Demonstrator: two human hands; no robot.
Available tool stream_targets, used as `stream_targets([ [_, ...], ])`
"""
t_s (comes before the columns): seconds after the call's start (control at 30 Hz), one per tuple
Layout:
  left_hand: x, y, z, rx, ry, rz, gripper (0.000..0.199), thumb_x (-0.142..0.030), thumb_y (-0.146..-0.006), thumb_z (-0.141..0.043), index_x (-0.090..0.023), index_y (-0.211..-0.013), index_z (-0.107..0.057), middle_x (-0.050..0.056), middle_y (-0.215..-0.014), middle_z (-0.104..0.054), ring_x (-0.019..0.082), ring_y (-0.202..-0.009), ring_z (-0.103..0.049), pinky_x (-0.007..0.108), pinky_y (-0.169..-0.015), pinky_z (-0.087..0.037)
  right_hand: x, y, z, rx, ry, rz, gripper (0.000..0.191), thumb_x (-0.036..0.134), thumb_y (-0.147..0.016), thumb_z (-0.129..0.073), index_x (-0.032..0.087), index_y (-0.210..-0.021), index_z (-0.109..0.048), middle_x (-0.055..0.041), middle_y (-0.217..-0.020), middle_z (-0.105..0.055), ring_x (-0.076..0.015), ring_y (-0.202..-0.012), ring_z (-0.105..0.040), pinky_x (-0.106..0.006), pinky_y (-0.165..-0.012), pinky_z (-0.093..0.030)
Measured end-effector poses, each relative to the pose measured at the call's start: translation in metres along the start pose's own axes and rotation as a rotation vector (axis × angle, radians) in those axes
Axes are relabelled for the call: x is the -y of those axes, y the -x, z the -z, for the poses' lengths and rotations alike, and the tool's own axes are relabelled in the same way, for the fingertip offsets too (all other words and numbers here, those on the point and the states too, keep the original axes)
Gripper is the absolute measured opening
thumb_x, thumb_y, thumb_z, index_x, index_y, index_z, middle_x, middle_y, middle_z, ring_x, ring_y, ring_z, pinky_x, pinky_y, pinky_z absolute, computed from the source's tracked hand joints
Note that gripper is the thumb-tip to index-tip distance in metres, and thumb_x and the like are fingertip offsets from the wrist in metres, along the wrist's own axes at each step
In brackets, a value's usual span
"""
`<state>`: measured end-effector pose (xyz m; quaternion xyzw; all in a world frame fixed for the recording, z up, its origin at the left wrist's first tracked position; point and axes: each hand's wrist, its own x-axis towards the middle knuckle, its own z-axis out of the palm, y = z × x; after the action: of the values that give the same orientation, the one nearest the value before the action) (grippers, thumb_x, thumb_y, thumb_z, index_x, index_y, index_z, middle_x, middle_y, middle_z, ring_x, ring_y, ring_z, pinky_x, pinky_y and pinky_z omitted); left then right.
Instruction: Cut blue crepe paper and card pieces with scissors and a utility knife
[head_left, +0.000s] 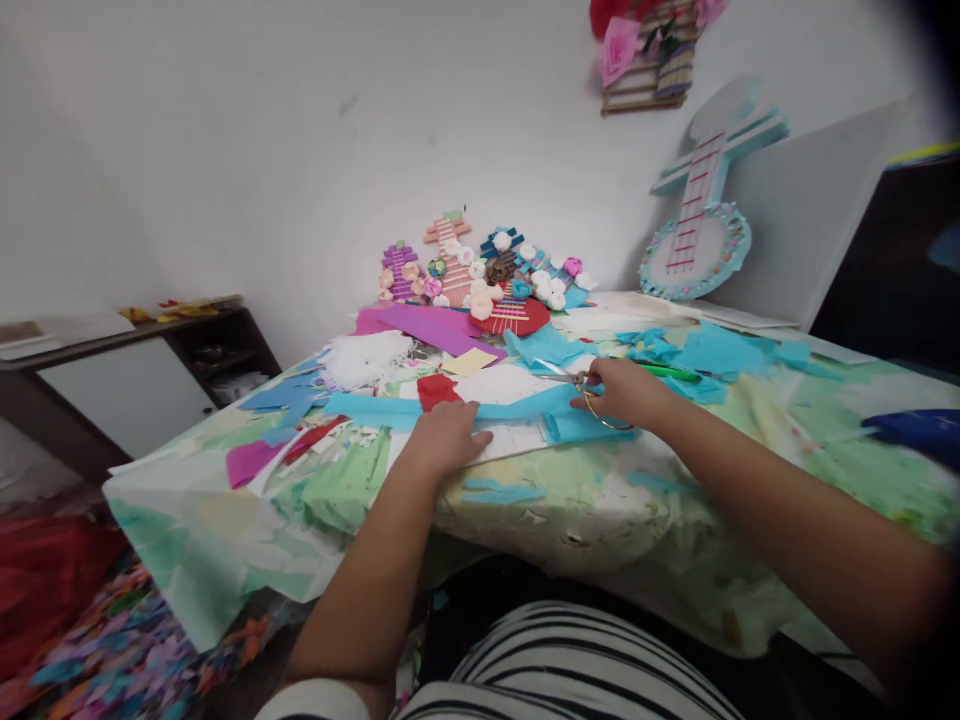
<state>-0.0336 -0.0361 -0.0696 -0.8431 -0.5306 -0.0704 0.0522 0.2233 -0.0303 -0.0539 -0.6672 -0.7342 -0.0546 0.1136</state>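
A long strip of light blue crepe paper (504, 410) lies across the table over white sheets of paper (510, 438). On its near edge rests my left hand (444, 438), fingers stretched out and thumb apart, beside a small red paper piece (436, 391). My right hand (622, 392) grips scissors (576, 379) with gold-coloured handles, at the strip's right part; the blades point left. Whether the blades touch the strip I cannot tell. Below that hand is a wider, folded blue piece (585, 428).
Small guitar-shaped crafts with paper flowers (451, 260) stand at the back wall. White shreds (367, 358), purple paper (435, 325) and blue scraps (720, 350) lie around. A large guitar-shaped craft (694, 215) leans at right. A low cabinet (142, 385) stands left.
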Motion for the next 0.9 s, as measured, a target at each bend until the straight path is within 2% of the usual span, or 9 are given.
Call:
stream_targets([
  [0.1, 0.004, -0.004, -0.003, 0.037, 0.022, 0.032, 0.043, -0.045, -0.077, -0.041, -0.015, -0.106, -0.051, 0.013, -0.107, -0.055, 0.027, -0.099, -0.050, 0.036, -0.079, -0.039, -0.003, -0.013, 0.000, 0.016, 0.008, 0.007, 0.040, 0.047, -0.060, -0.056, 0.017, -0.086, -0.053, -0.0102, -0.089, -0.060, -0.0219, -0.079, -0.054, -0.026, -0.058, -0.035],
  [0.27, 0.009, -0.028, 0.000, 0.035, 0.080, 0.022, 0.050, -0.049, -0.078, -0.039, -0.016, -0.115, -0.044, 0.014, -0.118, -0.050, 0.028, -0.108, -0.044, 0.038, -0.084, -0.035, -0.010, -0.029, -0.006, 0.133, -0.024, 0.122, 0.012, 0.023, -0.059, -0.056, 0.019, -0.070, -0.054, -0.0033, -0.075, -0.061, -0.0159, -0.068, -0.054, -0.022, -0.054, -0.033],
  [0.4, 0.008, -0.056, 0.008, 0.058, 0.171, -0.034, 0.062, -0.051, -0.073, -0.046, -0.014, -0.122, -0.039, 0.014, -0.119, -0.049, 0.028, -0.109, -0.043, 0.037, -0.086, -0.035, -0.005, -0.033, 0.002, 0.085, -0.071, 0.146, 0.010, 0.020, -0.063, -0.051, 0.018, -0.073, -0.053, -0.0027, -0.075, -0.059, -0.0140, -0.067, -0.051, -0.021, -0.054, -0.033],
  [0.5, 0.003, -0.065, 0.018, 0.048, 0.280, -0.083, 0.069, -0.053, -0.073, -0.046, -0.015, -0.128, -0.029, 0.011, -0.109, -0.054, 0.024, -0.098, -0.050, 0.033, -0.082, -0.038, 0.002, -0.030, 0.023, 0.040, -0.106, 0.148, 0.008, 0.022, -0.066, -0.049, 0.018, -0.072, -0.051, -0.0016, -0.072, -0.056, -0.0122, -0.064, -0.048, -0.021, -0.053, -0.033],
  [0.6, -0.001, -0.062, 0.033, 0.047, 0.396, -0.165, 0.060, -0.052, -0.069, -0.051, -0.018, -0.117, -0.040, 0.007, -0.105, -0.054, 0.021, -0.094, -0.051, 0.030, -0.080, -0.038, 0.006, -0.024, 0.052, -0.007, -0.185, 0.171, 0.009, 0.025, -0.065, -0.054, 0.018, -0.069, -0.048, 0.0013, -0.065, -0.050, -0.0095, -0.058, -0.043, -0.020, -0.051, -0.031],
  [0.67, -0.002, -0.057, 0.045, 0.092, 0.475, -0.226, 0.046, -0.051, -0.069, -0.052, -0.018, -0.101, -0.049, 0.005, -0.099, -0.055, 0.019, -0.089, -0.052, 0.029, -0.076, -0.040, 0.006, -0.018, 0.071, -0.026, -0.336, 0.192, 0.013, 0.027, -0.067, -0.055, 0.018, -0.070, -0.047, 0.0029, -0.061, -0.045, -0.0075, -0.055, -0.039, -0.019, -0.049, -0.030],
  [0.73, -0.001, -0.052, 0.057, 0.146, 0.546, -0.281, 0.038, -0.049, -0.071, -0.049, -0.017, -0.091, -0.049, 0.004, -0.089, -0.057, 0.016, -0.080, -0.054, 0.026, -0.068, -0.042, 0.003, -0.012, 0.089, -0.023, -0.502, 0.221, 0.016, 0.029, -0.068, -0.056, 0.018, -0.074, -0.047, 0.0038, -0.061, -0.042, -0.0060, -0.053, -0.036, -0.019, -0.047, -0.029],
  [0.8, 0.002, -0.048, 0.067, 0.220, 0.644, -0.352, 0.035, -0.046, -0.070, -0.049, -0.016, -0.089, -0.047, 0.002, -0.077, -0.056, 0.013, -0.068, -0.054, 0.024, -0.060, -0.043, 0.000, -0.007, 0.104, -0.019, -0.628, 0.243, 0.018, 0.027, -0.067, -0.059, 0.017, -0.076, -0.047, 0.0043, -0.061, -0.041, -0.0047, -0.052, -0.036, -0.018, -0.045, -0.028],
  [0.9, 0.012, -0.042, 0.083, 0.336, 0.915, -0.471, 0.044, -0.046, -0.065, -0.056, -0.016, -0.097, -0.047, 0.000, -0.069, -0.054, 0.011, -0.057, -0.052, 0.022, -0.052, -0.040, 0.000, 0.000, 0.121, 0.027, -0.822, 0.229, 0.019, 0.022, -0.065, -0.061, 0.016, -0.076, -0.047, 0.0056, -0.060, -0.042, -0.0026, -0.047, -0.036, -0.016, -0.041, -0.026],
])
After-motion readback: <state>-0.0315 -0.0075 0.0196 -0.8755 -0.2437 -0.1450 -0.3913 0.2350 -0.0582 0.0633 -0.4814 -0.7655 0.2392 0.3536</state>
